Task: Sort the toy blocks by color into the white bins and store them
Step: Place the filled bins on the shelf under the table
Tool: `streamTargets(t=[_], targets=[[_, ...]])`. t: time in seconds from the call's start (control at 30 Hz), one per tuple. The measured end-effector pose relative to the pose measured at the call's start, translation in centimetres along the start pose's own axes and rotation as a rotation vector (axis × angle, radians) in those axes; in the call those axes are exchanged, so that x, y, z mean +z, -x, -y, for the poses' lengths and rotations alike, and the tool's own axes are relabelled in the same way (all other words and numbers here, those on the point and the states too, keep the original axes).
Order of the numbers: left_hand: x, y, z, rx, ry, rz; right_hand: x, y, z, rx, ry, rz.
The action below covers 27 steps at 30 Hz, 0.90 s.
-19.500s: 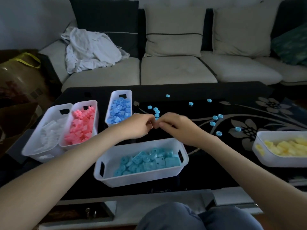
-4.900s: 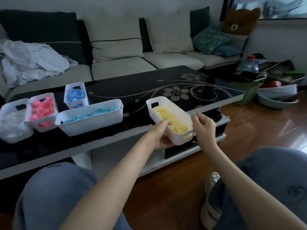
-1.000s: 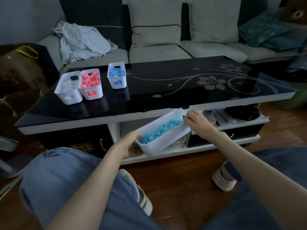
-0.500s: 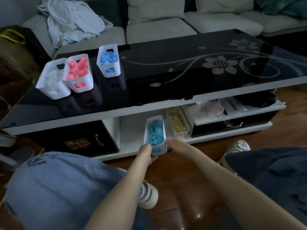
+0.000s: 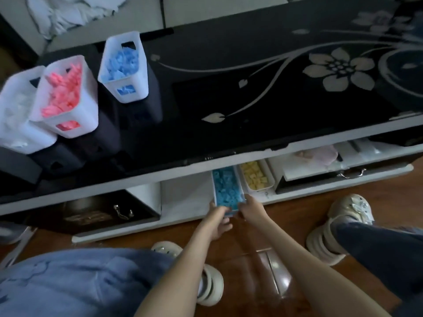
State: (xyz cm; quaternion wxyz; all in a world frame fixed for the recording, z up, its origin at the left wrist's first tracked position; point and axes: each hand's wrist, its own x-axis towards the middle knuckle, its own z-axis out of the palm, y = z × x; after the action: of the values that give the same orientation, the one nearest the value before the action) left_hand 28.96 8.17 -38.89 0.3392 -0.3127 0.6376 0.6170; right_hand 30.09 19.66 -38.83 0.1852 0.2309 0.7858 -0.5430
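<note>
A white bin of teal blocks (image 5: 227, 186) lies lengthwise on the lower white shelf (image 5: 183, 195) under the black table. My left hand (image 5: 217, 219) and my right hand (image 5: 250, 208) both grip its near end, one at each corner. Just right of it on the same shelf stands the bin of yellow blocks (image 5: 255, 177). Up on the black tabletop (image 5: 229, 88), at the left, stand three more bins: light blue blocks (image 5: 124, 67), pink blocks (image 5: 65, 97) and white blocks (image 5: 17, 115).
A dark drawer with a metal handle (image 5: 122, 212) sits under the table at left, another drawer (image 5: 348, 175) at right. My knees and shoes (image 5: 343, 225) are on the wooden floor close to the shelf. A sofa with crumpled cloth (image 5: 68, 10) lies behind the table.
The teal bin has slid further back onto the lower shelf beside the yellow bin, both hands following it. The camera has tilted down and closer.
</note>
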Motion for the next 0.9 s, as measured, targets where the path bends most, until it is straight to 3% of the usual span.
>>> streamTargets(t=[0.27,0.4,0.5,0.57,0.73,0.9], targets=[[2.0,-2.8,-1.0,0.123,0.096,-0.079,0.2,-1.8,-1.5,-0.064,-0.028,-0.161],[2.7,-1.9,-1.5,0.116,-0.028,-0.113,0.0,-1.7,-1.8,-0.067,0.053,-0.179],[3.0,-0.9,-2.0,0.136,-0.194,-0.331,0.1,-0.8,-1.3,-0.076,0.107,-0.23],[3.2,0.9,-2.6,0.192,-0.319,-0.382,0.3,0.3,-0.7,-0.112,0.112,-0.255],[2.4,7.0,-5.5,0.391,-0.694,-0.218,-0.7,4.0,3.1,-0.271,0.133,-0.225],[-3.0,14.8,-9.5,0.411,-0.925,-0.12,-5.5,9.1,8.8,-0.587,0.347,-0.178]])
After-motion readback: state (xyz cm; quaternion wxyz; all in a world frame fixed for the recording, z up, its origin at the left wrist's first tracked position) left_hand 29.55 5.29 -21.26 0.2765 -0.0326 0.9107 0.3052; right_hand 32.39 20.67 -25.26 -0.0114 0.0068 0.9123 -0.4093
